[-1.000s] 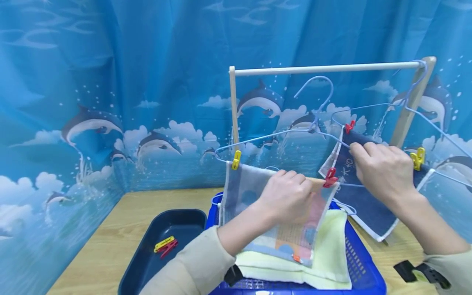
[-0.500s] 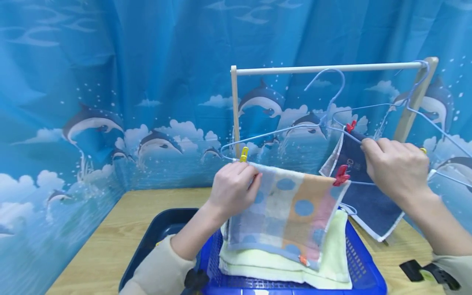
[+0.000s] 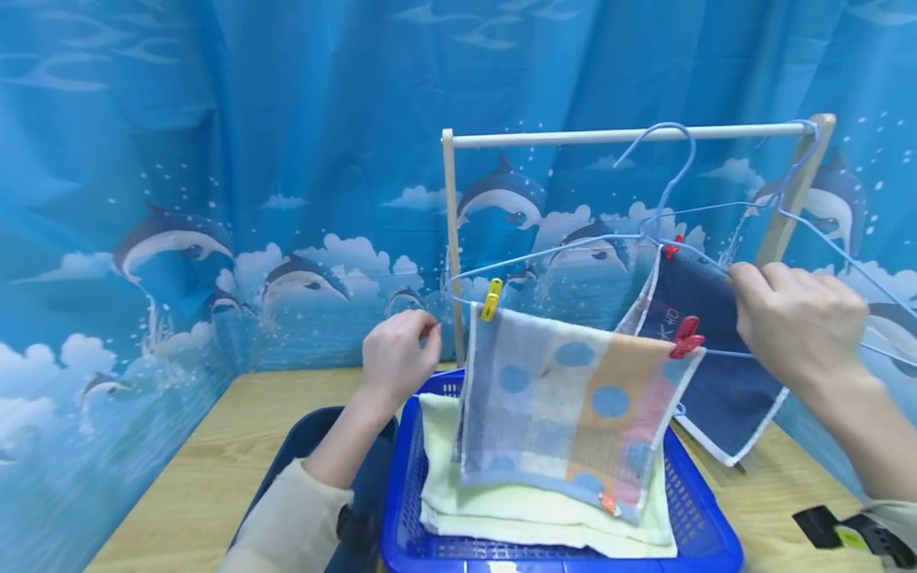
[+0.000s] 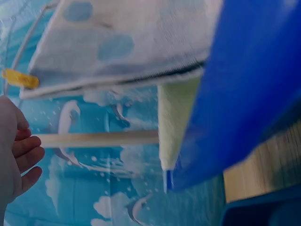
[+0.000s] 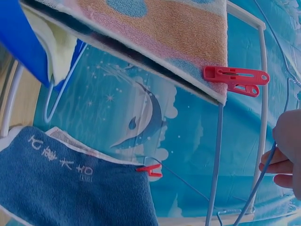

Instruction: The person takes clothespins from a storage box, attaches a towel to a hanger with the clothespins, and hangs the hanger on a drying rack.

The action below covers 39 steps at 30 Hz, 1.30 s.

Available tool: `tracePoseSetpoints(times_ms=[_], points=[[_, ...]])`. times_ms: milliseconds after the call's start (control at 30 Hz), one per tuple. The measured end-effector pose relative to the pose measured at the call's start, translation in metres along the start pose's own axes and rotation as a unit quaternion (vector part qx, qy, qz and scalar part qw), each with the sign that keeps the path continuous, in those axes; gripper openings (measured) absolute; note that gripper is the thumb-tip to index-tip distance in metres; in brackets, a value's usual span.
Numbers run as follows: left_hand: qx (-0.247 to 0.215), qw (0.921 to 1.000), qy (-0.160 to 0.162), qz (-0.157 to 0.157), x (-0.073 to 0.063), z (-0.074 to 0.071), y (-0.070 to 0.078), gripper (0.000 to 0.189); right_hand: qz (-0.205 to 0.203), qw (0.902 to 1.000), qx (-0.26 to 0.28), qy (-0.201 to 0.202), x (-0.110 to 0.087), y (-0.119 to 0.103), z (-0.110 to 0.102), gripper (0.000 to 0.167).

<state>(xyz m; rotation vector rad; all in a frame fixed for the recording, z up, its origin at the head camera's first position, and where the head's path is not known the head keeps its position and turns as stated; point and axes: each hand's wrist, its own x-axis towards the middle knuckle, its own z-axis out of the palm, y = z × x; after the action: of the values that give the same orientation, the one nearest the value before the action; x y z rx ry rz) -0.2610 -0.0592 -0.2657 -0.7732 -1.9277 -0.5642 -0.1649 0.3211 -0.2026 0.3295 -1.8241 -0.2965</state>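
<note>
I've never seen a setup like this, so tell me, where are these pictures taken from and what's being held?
There's no machine here, just a person's two bare hands. The wide picture comes from a camera worn on the head, looking forward and down. The two others come from cameras on the wrists, each watching one hand.

The right hand holds a wire hanger. A spotted towel is clipped to it with a yellow clip and a red clip. The left hand is near the yellow clip, holding nothing.

On the table are a blue basket with pale towels and a dark tray. Behind are a rack and a hanging dark blue towel.
</note>
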Motion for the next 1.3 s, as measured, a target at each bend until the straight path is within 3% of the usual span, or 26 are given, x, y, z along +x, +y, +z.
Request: tracePoseSetpoints(times_ms=[133,233,333,467,567,633,733,1000,1100,1300], points=[[0.013,0.9956,-0.078,-0.05,0.003,0.005,-0.004,0.005,0.006,0.9999,-0.009,-0.012,-0.001,0.007,-0.003,0.011],[0.026,0.9842,-0.151,-0.089,0.009,0.01,-0.002,0.006,0.015,0.9998,-0.012,-0.006,-0.002,0.012,-0.002,0.014],[0.046,0.9706,-0.212,-0.103,0.018,0.014,0.002,0.009,0.024,0.9993,-0.021,-0.021,-0.003,0.017,-0.004,0.012],[0.064,0.9565,-0.265,-0.105,0.031,0.022,0.009,0.016,0.031,0.9968,-0.041,-0.061,-0.004,0.022,-0.007,0.007],[0.077,0.9472,-0.288,-0.117,0.037,0.029,0.012,0.024,0.033,0.9958,-0.051,-0.068,-0.004,0.024,-0.008,0.007],[0.089,0.9426,-0.297,-0.124,0.04,0.033,0.013,0.028,0.032,0.9952,-0.058,-0.071,-0.004,0.024,-0.009,0.006],[0.109,0.9426,-0.292,-0.119,0.04,0.04,0.012,0.029,0.033,0.9941,-0.067,-0.079,-0.002,0.025,-0.01,0.003],[0.215,0.9458,-0.243,-0.003,0.034,0.05,0.001,0.017,0.039,0.9935,-0.073,-0.078,0.006,0.033,-0.01,0.012],[0.225,0.9481,-0.224,0.018,0.033,0.052,-0.001,0.016,0.052,0.9914,-0.08,-0.089,0.008,0.037,-0.011,0.012],[0.25,0.944,-0.212,0.036,0.032,0.058,0.0,0.021,0.081,0.983,-0.103,-0.129,0.011,0.047,-0.012,0.012]])
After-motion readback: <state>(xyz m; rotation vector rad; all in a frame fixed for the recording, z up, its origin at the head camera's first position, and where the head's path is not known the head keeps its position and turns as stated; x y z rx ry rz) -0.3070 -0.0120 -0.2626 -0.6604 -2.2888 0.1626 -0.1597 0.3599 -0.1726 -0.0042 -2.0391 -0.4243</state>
